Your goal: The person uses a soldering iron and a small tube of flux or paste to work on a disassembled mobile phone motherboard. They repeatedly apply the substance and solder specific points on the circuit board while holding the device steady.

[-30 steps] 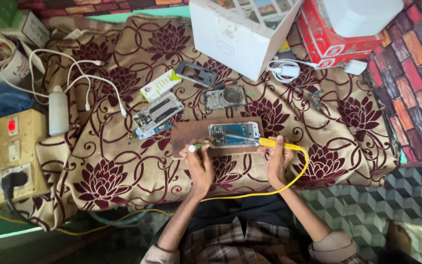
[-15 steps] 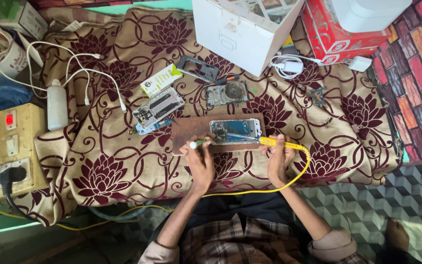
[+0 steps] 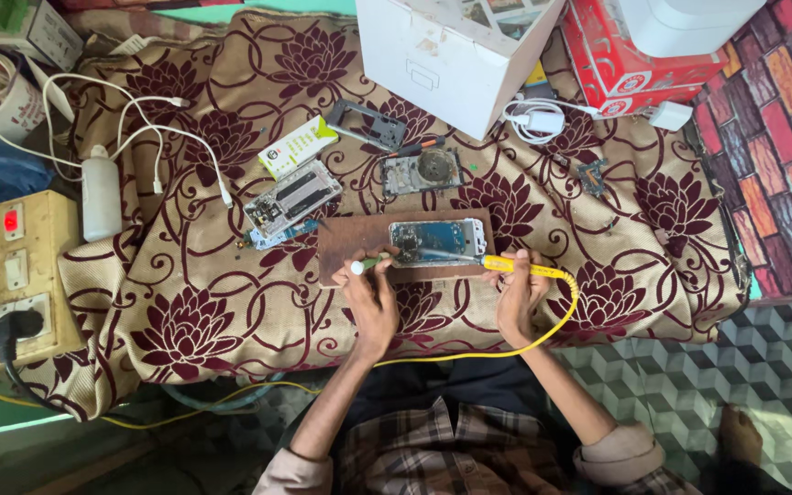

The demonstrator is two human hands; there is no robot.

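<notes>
Hiding the iron's tip among the parts of the opened phone (image 3: 437, 242), which lies on the brown board (image 3: 350, 252) at centre, the right hand (image 3: 520, 298) has its fingers closed on the yellow soldering iron (image 3: 511, 266). The left hand (image 3: 373, 298) pinches a green-handled tool (image 3: 368, 265). At twelve o'clock a white box (image 3: 446, 60) is cut off; at one o'clock, a red carton (image 3: 630, 73); at eleven, a small green-and-white packet (image 3: 297, 147).

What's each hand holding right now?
Left hand: fingers closed on a small green-handled tool.
Right hand: fingers closed on the yellow soldering iron, tip over the opened phone.
</notes>
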